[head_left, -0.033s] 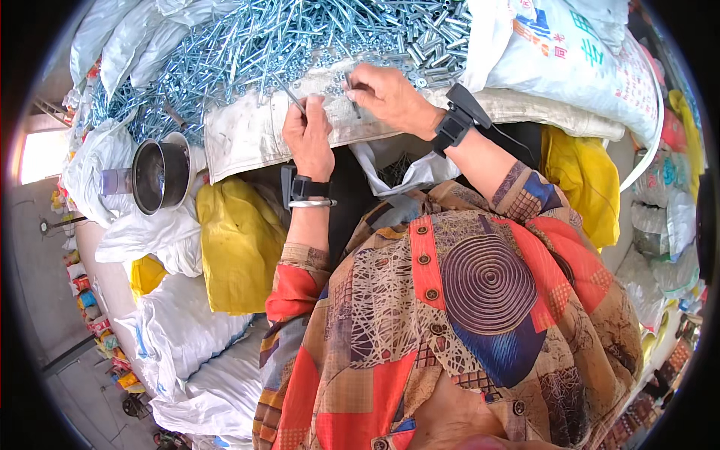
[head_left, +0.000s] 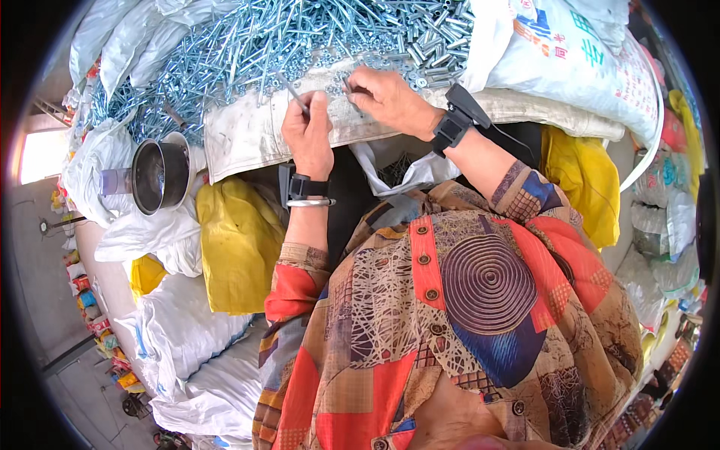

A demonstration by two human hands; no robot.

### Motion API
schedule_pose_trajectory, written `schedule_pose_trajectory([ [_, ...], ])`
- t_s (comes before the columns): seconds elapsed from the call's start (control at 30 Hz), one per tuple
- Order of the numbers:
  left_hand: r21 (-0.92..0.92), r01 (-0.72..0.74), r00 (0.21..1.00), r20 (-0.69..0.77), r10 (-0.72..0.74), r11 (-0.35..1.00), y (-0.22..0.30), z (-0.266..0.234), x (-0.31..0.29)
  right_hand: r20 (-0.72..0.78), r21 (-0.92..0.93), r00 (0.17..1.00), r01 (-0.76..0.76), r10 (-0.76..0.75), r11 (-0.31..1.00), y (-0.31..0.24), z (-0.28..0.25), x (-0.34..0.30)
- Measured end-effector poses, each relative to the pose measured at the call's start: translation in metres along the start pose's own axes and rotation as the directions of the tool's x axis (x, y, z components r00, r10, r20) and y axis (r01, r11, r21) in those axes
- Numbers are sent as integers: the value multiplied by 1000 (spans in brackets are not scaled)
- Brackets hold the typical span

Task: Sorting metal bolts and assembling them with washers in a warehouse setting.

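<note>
My left hand (head_left: pixel 309 141) is closed around a thin metal rod, seemingly a long bolt (head_left: pixel 292 91), whose upper end slants up and left out of the fingers. To its right, my right hand (head_left: pixel 390 99) is pinched, with a small dark metal piece (head_left: pixel 347 86) at its fingertips; its exact kind is too small to tell. Both hands hover over a stained pale cloth (head_left: pixel 247 135) along the near edge of a heap. Long silvery bolts (head_left: pixel 247 49), short metal sleeves (head_left: pixel 439 46) and small nuts and washers make up that heap.
A dark round pot (head_left: pixel 160 176) stands left of the heap. White woven sacks (head_left: pixel 577 71) flank the heap, and others lie at lower left. Yellow cloth (head_left: pixel 238 247) hangs on either side of my lap. Below my hands, an open white bag (head_left: pixel 427 171) holds dark thin pieces.
The thumb of my left hand has risen slightly and the bolt in it has shifted a little. The fingers of my right hand have moved slightly. Everything else is still.
</note>
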State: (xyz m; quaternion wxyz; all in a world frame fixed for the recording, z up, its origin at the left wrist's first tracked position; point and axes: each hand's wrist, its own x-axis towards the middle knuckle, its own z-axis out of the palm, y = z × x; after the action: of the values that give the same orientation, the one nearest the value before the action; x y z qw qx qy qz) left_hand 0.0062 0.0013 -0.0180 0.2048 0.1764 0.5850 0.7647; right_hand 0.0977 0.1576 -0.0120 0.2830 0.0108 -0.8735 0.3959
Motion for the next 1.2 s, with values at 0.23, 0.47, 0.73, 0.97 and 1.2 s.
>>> schedule_pose_trajectory([
  [0.23,449,-310,942,268,204,838,21,11,16,-63,75,994,96,-91,993,-6,8,3],
  [0.47,524,-396,918,252,307,754,28,20,13,38,-56,995,-95,97,994,-3,6,-2],
  [0.73,638,-388,919,209,335,665,29,16,21,-112,-300,990,-112,82,947,1,20,8],
  [0.97,636,-398,914,213,345,661,29,20,19,-167,359,957,-166,238,919,6,12,-7],
  [1.2,675,-388,917,211,339,628,34,22,19,-103,519,936,-239,337,821,14,22,-5],
])
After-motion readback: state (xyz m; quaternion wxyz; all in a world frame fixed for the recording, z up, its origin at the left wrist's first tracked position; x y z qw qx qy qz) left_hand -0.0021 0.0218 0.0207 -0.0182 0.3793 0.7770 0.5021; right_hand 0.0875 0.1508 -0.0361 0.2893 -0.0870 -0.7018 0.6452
